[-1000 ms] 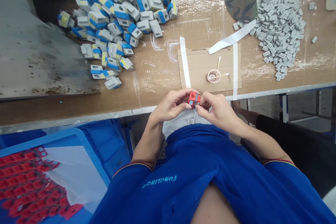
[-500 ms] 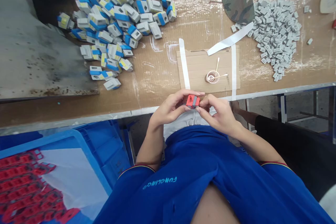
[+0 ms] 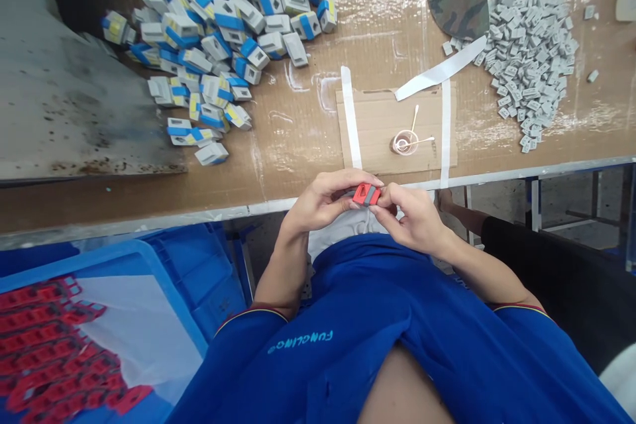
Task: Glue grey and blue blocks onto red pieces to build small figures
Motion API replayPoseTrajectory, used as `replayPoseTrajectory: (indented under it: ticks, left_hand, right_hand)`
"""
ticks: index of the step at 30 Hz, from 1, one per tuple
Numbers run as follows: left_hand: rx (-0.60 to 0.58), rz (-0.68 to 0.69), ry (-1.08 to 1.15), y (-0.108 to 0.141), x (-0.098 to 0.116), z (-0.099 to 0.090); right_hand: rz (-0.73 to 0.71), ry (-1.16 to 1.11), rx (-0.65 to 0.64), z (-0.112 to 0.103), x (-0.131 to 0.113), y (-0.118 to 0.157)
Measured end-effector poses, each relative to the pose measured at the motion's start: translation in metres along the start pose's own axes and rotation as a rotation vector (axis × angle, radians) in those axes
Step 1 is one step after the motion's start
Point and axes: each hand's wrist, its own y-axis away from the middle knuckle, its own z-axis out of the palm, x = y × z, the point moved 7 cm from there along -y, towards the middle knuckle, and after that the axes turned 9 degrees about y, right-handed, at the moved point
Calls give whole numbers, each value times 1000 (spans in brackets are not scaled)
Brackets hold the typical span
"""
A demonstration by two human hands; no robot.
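Red block [image 3: 366, 195], boxy, with grey band [image 3: 370, 195] and recessed opening [image 3: 362, 191]

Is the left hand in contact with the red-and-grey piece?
Touching. The head view shows the left hand pinching the red-and-grey piece, its thumb against the near edge with no gap visible.

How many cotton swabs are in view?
2: both stick out of the small cup, one swab toward the top of the picture, the other swab toward the right.
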Motion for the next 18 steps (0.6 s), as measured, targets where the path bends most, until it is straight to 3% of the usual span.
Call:
replayPoseTrajectory:
  ticks: [7, 11, 18]
  left_hand:
    - [26, 11, 7, 1, -1, -2]
    - [36, 57, 47, 3, -3, -3]
    - [32, 36, 67, 3, -3, -2]
  right_hand:
    - [-16, 101, 86, -4, 1, 1]
    - [-104, 183, 143, -4, -4, 5]
    - [-154, 308, 149, -4, -7, 9]
